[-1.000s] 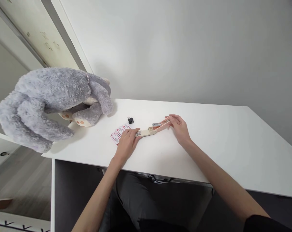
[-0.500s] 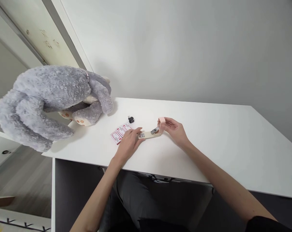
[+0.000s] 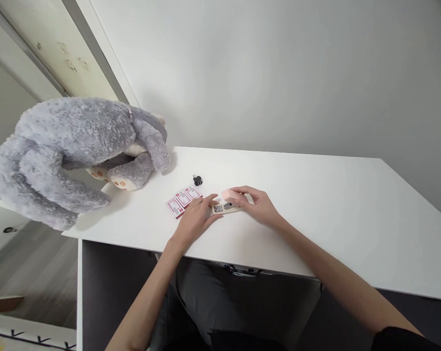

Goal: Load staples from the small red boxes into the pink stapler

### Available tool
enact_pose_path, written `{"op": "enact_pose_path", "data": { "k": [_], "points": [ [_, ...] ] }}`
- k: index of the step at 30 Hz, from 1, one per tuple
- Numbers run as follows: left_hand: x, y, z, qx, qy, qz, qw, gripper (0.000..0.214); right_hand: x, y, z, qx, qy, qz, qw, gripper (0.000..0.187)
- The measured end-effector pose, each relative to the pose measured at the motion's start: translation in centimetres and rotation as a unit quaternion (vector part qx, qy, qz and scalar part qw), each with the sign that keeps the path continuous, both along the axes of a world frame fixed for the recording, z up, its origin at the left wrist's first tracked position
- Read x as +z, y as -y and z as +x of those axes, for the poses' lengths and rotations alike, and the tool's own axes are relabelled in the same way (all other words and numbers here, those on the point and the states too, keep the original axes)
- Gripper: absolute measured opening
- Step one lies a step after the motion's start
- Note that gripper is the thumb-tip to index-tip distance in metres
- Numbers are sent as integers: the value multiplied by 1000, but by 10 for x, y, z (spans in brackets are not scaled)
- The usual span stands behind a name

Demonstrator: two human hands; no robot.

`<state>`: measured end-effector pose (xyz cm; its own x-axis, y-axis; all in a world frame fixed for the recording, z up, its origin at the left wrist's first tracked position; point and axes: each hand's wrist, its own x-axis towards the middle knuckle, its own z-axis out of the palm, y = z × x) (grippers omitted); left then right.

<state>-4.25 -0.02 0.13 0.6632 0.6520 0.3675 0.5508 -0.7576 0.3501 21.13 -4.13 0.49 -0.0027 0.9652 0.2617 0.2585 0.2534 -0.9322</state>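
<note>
A small pink and beige stapler (image 3: 226, 203) lies on the white table (image 3: 315, 204). Its pink top is folded down close over the beige base. My right hand (image 3: 255, 204) grips the pink top from the right, fingers curled over it. My left hand (image 3: 196, 217) rests at the stapler's left end, fingertips pressed on the base. Just left of that hand lie small red and white staple boxes (image 3: 182, 200).
A small black clip-like object (image 3: 197, 181) sits beyond the boxes. A large grey plush toy (image 3: 77, 151) sprawls over the table's far left corner. A white wall stands behind the table. My legs are under the table's front edge.
The stapler was spread flat open; my right hand swung its pink top up and over toward the left, folding it down onto the base. My left hand stayed on the base.
</note>
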Motion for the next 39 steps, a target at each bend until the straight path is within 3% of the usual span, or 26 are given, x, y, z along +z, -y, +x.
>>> {"op": "enact_pose_path", "data": {
  "k": [6,15,21,25,31,39],
  "points": [
    [0,2,1,10,-3,3,1000,61,-7,-1,-3,26,13,16,999,33],
    [-4,-1,-1,20,-10,-9,1000,60,-16,-1,-1,76,98,40,992,45],
    [1,1,0,32,5,12,999,58,-16,0,-2,59,126,47,989,47],
    [6,1,3,37,35,69,996,57,-12,1,-3,1,160,55,986,48],
    [3,-4,10,165,24,155,974,41,-13,-3,-3,-79,160,31,983,64],
    [-4,-25,22,237,-24,147,960,55,-21,-7,-2,-14,114,11,993,77]
  ]
}}
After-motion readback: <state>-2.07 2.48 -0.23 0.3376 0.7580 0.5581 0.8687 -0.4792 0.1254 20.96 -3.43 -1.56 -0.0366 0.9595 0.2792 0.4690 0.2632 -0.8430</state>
